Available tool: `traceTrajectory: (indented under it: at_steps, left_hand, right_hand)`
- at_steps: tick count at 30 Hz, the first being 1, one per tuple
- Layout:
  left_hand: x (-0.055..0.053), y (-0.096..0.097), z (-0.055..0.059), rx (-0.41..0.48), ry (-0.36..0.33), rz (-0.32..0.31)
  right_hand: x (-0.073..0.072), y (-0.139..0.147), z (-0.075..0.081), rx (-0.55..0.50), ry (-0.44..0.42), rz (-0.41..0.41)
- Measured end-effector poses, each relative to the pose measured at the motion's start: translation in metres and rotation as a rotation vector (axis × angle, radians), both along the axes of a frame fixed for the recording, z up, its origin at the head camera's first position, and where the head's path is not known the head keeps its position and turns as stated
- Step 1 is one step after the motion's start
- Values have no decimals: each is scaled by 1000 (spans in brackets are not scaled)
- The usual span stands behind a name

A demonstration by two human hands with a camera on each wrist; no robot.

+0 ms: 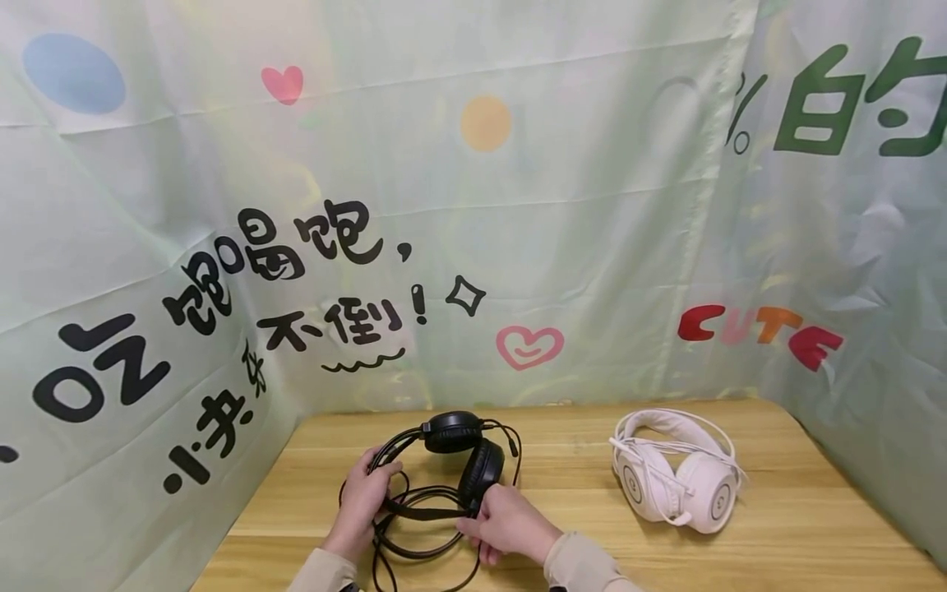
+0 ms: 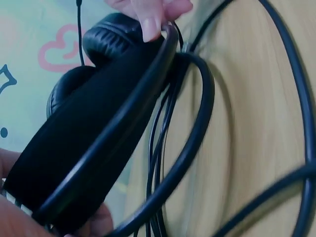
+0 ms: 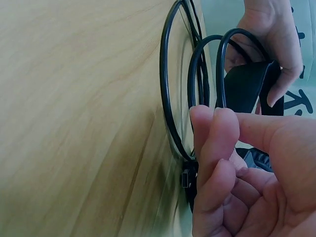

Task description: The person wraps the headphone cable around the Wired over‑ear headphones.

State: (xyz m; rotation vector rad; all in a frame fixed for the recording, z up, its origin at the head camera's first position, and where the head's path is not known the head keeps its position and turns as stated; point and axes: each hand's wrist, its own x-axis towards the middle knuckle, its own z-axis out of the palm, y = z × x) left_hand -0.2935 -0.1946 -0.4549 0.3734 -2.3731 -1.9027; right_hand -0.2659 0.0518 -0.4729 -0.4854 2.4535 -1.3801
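A pair of black headphones (image 1: 453,433) is held up above the wooden table, with two padded ear cups on the far side. My left hand (image 1: 362,500) grips the headband on its left side. With thumb and fingers, my right hand (image 1: 512,520) pinches the other end of the band, close to the lower ear cup (image 1: 482,470). The wide black strap (image 2: 89,128) stretches between both hands in the left wrist view. Black cable hangs in loops below. A USB plug (image 3: 185,178) shows beside my right fingers in the right wrist view.
White headphones (image 1: 713,492) with their cable wrapped around them rest on the right of the wooden table (image 1: 577,460). Printed fabric (image 1: 592,247) rises behind the table and along both sides.
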Motion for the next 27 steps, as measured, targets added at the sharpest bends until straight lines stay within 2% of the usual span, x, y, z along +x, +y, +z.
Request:
traceTrajectory:
  at_steps: [5,9,15,17,21,27]
  left_hand:
    - [-2,5,0,-67,19,85]
    - [-4,2,-2,4,6,119]
    - [-5,0,0,204,24,71]
    - [-5,1,1,240,37,54]
    - [-6,0,4,241,61,34]
    - [-6,-2,11,218,103,39]
  right_hand:
    - [-2,1,-2,10,32,2]
    - [-3,1,-3,13,43,7]
    - [-5,1,-5,9,55,5]
    - [-6,0,-5,10,70,10]
    - [-7,-1,-2,10,96,23]
    - [-5,1,3,-6,92,53]
